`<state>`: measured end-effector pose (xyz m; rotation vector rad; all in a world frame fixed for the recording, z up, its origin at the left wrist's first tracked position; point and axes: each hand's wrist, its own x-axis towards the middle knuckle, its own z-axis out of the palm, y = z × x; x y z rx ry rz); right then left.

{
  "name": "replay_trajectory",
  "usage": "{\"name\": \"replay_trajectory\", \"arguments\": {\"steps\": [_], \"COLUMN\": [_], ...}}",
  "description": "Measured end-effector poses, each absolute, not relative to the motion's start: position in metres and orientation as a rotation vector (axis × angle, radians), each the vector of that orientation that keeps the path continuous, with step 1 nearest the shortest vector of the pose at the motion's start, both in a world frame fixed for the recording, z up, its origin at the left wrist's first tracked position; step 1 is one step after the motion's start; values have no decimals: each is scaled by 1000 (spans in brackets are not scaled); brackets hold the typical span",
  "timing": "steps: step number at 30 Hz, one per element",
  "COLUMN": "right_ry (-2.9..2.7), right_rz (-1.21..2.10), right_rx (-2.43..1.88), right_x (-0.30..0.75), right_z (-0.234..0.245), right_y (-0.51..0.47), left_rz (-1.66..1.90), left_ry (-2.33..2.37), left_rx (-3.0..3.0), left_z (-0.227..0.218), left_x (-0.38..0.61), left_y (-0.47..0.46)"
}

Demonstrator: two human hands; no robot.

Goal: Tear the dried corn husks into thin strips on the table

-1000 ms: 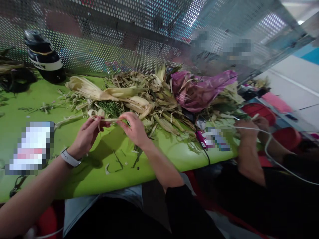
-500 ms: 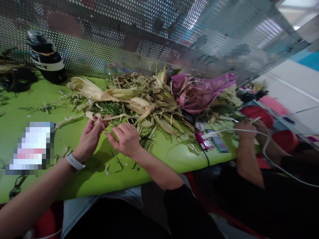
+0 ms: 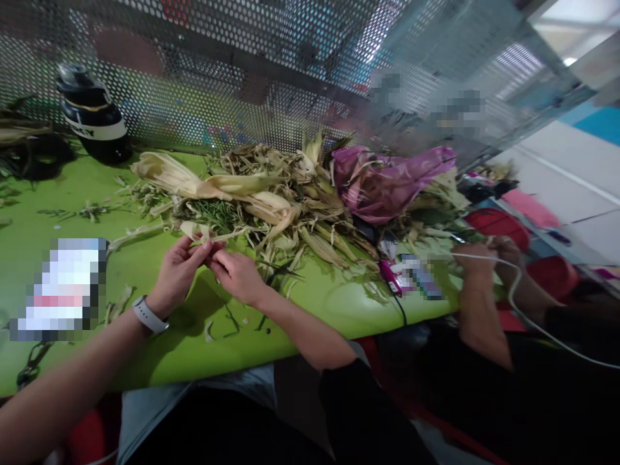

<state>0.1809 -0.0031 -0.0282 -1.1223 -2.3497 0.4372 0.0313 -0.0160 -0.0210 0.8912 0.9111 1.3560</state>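
My left hand (image 3: 177, 273), with a white watch on its wrist, and my right hand (image 3: 237, 276) meet over the green table (image 3: 194, 336). Both pinch the same pale strip of corn husk (image 3: 208, 236), which curls up and away from my fingertips toward the pile. A large heap of dried husks and green leaves (image 3: 271, 200) lies just beyond my hands.
A pink plastic bag (image 3: 387, 181) sits on the heap at the right. A black helmet (image 3: 92, 116) stands at the back left by the perforated metal screen (image 3: 290, 58). A person on my right has hands (image 3: 477, 258) at the table edge by a white cable (image 3: 523, 290).
My right hand has drawn back from the pile toward my left hand. The husk strip, stretched between both hands before, is now pinched where the fingertips meet.
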Motion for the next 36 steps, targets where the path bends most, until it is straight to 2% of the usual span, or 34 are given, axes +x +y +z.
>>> {"name": "replay_trajectory", "arguments": {"steps": [6, 14, 17, 23, 25, 36], "right_ry": [-2342, -2360, -2361, -2167, -2138, -2434], "right_rz": [766, 814, 678, -32, -168, 28], "right_rx": [-990, -874, -922, -997, -1072, -973], "right_x": [182, 180, 178, 191, 196, 187], "right_z": [-21, -27, -28, -22, -20, -22], "right_y": [-2, -3, -8, -3, 4, 5], "left_rz": [1329, 1293, 1252, 1259, 1212, 1178], "left_ry": [982, 1024, 1033, 1113, 1136, 1194], "left_rx": [835, 858, 929, 1046, 1109, 1211], "left_z": [-16, -13, -12, -10, -7, -3], "left_x": [28, 24, 20, 15, 16, 8], "left_y": [-17, -14, -12, -11, -12, -6]}}
